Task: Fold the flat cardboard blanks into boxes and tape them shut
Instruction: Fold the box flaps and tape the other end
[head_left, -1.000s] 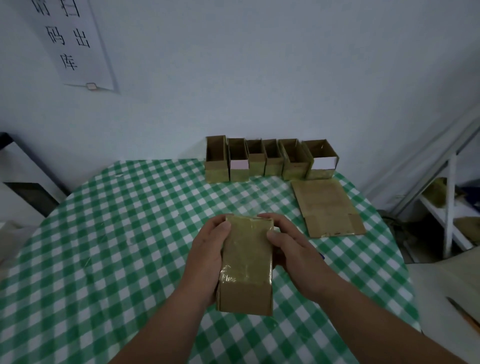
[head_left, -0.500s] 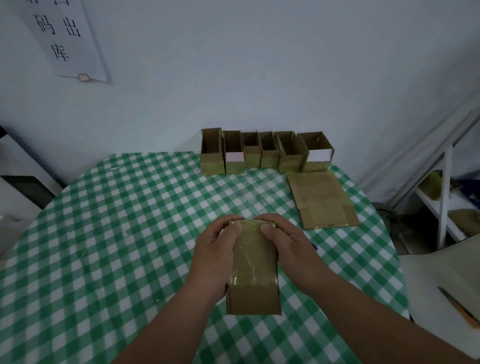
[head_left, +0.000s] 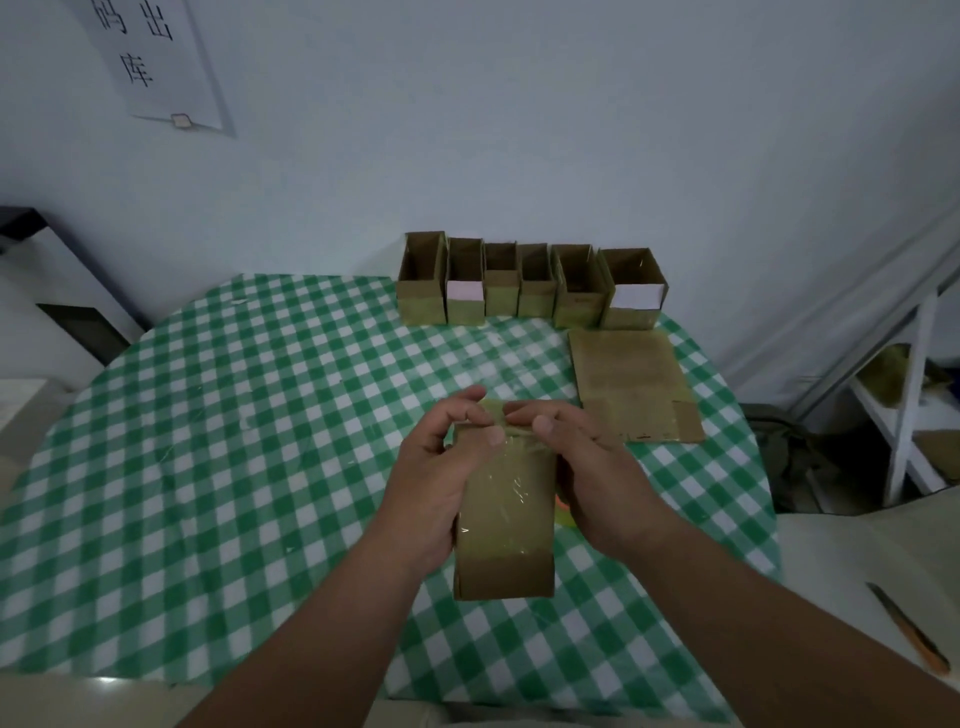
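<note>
Six open boxes (head_left: 530, 283), one blank (head_left: 631, 384)

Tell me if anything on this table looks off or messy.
Mostly tidy. The tape on the held box is wrinkled, and both hands, left and right, work its far end. The end box in the back row sits slightly turned.

Pale blue-grey wall (head_left: 519, 130) far behind, dimly lit; paper sign (head_left: 156, 62) with black characters pinned upper left; round table in green-checked cloth (head_left: 208, 441); white shelving rack (head_left: 909, 405) at right; dark-topped white cabinet (head_left: 47, 291) at left
</note>
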